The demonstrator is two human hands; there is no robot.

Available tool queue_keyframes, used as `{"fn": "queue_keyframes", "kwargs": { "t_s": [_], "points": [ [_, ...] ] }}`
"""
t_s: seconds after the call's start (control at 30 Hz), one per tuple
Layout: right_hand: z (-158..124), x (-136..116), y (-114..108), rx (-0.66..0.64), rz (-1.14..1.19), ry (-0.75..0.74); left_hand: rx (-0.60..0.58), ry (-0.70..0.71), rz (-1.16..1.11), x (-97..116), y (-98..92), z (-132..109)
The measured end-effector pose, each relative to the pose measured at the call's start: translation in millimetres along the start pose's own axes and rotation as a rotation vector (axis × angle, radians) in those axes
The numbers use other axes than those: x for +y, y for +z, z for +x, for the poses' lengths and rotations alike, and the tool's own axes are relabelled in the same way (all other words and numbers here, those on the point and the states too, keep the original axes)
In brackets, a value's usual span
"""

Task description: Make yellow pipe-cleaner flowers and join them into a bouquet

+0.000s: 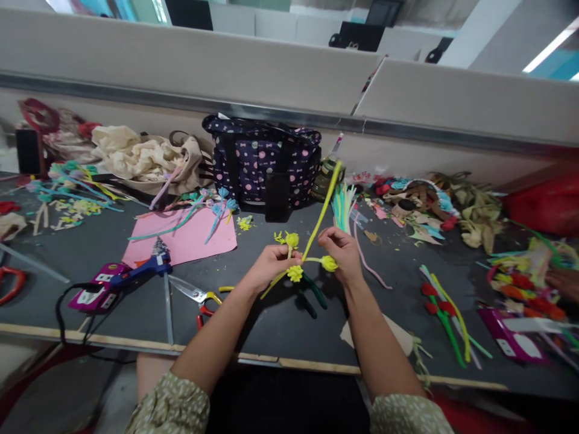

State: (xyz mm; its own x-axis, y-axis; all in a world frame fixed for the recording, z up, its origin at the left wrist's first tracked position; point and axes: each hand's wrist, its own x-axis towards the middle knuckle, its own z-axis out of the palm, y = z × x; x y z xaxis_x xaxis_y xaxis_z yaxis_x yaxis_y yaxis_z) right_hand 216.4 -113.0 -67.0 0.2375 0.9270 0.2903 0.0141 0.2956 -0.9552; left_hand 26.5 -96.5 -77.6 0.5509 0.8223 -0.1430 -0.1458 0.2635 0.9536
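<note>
I have my left hand pinched on a yellow flower piece held over the dark surface, a long yellow stem slanting up and away from it. My right hand is apart from the left, its fingers curled beside one yellow bloom, and I can't tell whether they grip it. Below the hands lies a dark green-handled tool; off to the left I see scissors, a blue glue gun and a pink sheet, with a patterned bag behind.
</note>
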Motion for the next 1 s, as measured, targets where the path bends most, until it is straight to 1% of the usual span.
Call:
{"fn": "queue_keyframes", "kwargs": {
  "t_s": [0.07,0.13,0.23,0.37,0.43,0.53,0.6,0.67,0.77,0.87,1.0],
  "points": [
    [-1,4,6,0.069,0.098,-0.033,0.015,-0.061,-0.134,-1,-2.4,2],
    [-2,8,12,0.078,0.179,-0.037,-0.005,-0.09,-0.252,-1,-4.2,4],
    [-4,12,18,0.025,0.253,0.002,-0.059,-0.096,-0.373,1,-5.3,4],
    [-6,17,19,-0.044,0.331,0.107,-0.134,-0.114,-0.463,-1,-7.5,5],
    [-7,18,18,-0.097,0.336,0.097,-0.167,-0.126,-0.498,-4,-9.5,7],
    [-10,16,15,-0.247,0.24,0.004,-0.202,-0.172,-0.539,-9,-12.1,8],
    [-13,14,13,-0.351,0.154,-0.027,-0.21,-0.209,-0.563,-11,-12.7,9],
    [-14,13,12,-0.404,0.075,-0.054,-0.198,-0.245,-0.579,-11,-12.5,9],
    [-13,11,11,-0.388,-0.038,-0.164,-0.181,-0.274,-0.57,-8,-11.4,8],
    [-11,9,10,-0.345,-0.206,-0.304,-0.183,-0.264,-0.541,-7,-10.2,8],
    [-13,10,12,-0.228,-0.463,-0.512,-0.206,-0.272,-0.55,-7,-9.7,6]
  ]
}}
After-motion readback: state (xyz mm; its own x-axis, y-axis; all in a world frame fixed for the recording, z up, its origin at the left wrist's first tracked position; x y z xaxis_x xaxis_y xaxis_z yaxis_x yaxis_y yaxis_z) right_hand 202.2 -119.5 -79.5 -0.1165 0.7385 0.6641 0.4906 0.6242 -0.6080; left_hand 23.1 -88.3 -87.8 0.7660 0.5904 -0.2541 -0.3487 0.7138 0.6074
